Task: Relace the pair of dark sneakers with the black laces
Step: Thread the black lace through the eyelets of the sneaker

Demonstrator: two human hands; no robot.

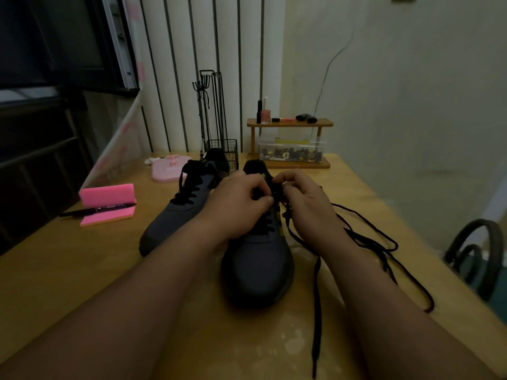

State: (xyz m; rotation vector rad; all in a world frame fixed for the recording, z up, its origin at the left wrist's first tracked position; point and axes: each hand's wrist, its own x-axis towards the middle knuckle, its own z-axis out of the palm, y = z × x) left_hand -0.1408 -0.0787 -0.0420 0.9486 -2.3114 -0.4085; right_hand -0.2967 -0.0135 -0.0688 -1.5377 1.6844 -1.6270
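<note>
No brand can be read anywhere. The near sneaker (258, 267) carries a small yellow-green mark on its tongue, and the black marker (96, 209) has a pale label, but both are too small and dim to make out.

The near sneaker stands on the tabletop (82, 270) in the middle, toe toward the person. The far sneaker (181, 212) lies just beside it on the left, angled outward, with its laces already crossed through the eyelets.

Both hands meet over the near sneaker's upper eyelets. The left hand (236, 204) has its fingers curled and thumb and fingertips pinched together on the black lace (384, 242). The right hand (304, 204) is curled too, gripping the same lace beside it. The exact eyelet is hidden by the fingers.

The loose lace loops over the tabletop to the right, reaching near the right edge, and one flat end runs down toward the near edge.

Bare wood lies in front of and to the left of the sneakers. At the left edge the marker rests on a pink block (107, 204). Behind the sneakers stand a pink dish (170, 168), a wire basket (231, 157) and a wooden shelf (288, 123) above a clear box (290, 152) whose contents are a dark jumble. A dark curved object (477, 256) is cut off at the right.
</note>
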